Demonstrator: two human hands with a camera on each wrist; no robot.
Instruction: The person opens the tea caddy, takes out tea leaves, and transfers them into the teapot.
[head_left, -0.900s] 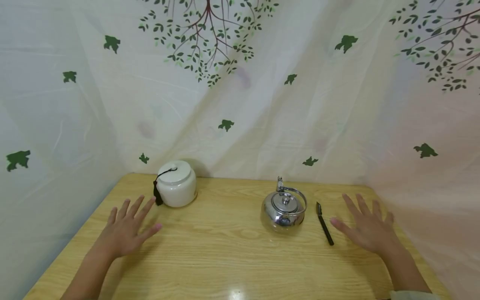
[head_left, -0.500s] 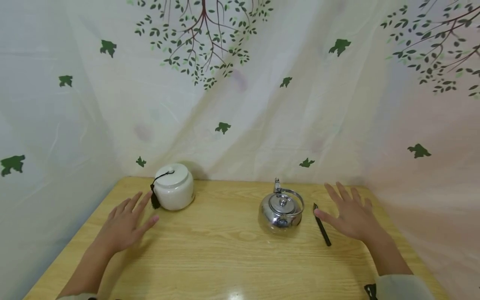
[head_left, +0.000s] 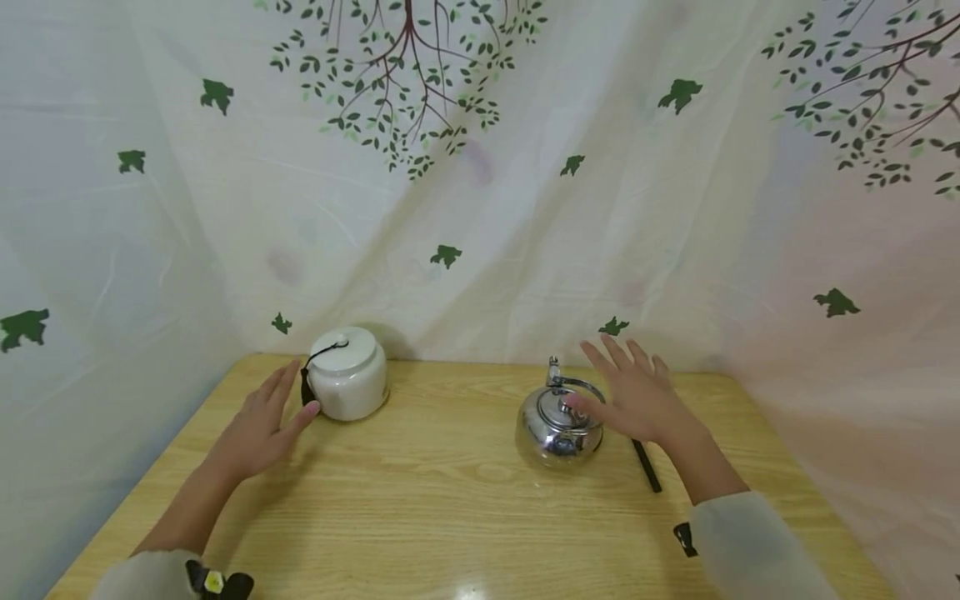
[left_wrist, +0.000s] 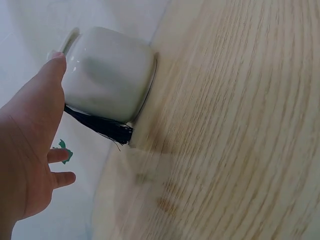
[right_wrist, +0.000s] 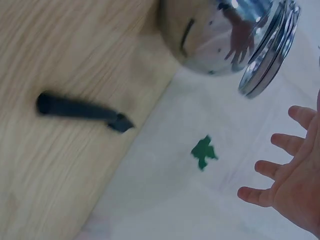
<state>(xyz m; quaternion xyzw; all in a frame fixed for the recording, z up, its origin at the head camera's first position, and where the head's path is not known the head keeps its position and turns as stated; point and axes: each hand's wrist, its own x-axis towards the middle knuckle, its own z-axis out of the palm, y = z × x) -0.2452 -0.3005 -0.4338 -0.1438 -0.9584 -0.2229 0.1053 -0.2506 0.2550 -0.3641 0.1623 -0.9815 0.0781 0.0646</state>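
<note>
A white lidded ceramic jar point(head_left: 349, 385) stands at the back left of the table, a black tassel point(left_wrist: 102, 125) hanging from its lid. My left hand point(head_left: 258, 427) is close beside the jar on its left, fingers spread; whether it touches cannot be told. A shiny steel kettle point(head_left: 553, 437) with a raised hoop handle sits right of centre. Over its right side hovers my right hand point(head_left: 641, 398), fingers extended and holding nothing, hiding part of the handle. A slim black pen-like tool with a pointed tip point(right_wrist: 80, 108) lies right of the kettle, partly covered by that hand in the head view.
The wooden table point(head_left: 450, 517) ends at a pale cloth backdrop point(head_left: 510, 275) printed with branches and green birds. More cloth hangs along both sides. Sleeve cuffs point(head_left: 738, 533) with dark straps or mounts are near the front.
My right hand has moved left, from beyond the black tool to over the kettle's right side. My left hand has shifted slightly forward toward the jar. The objects stay in place.
</note>
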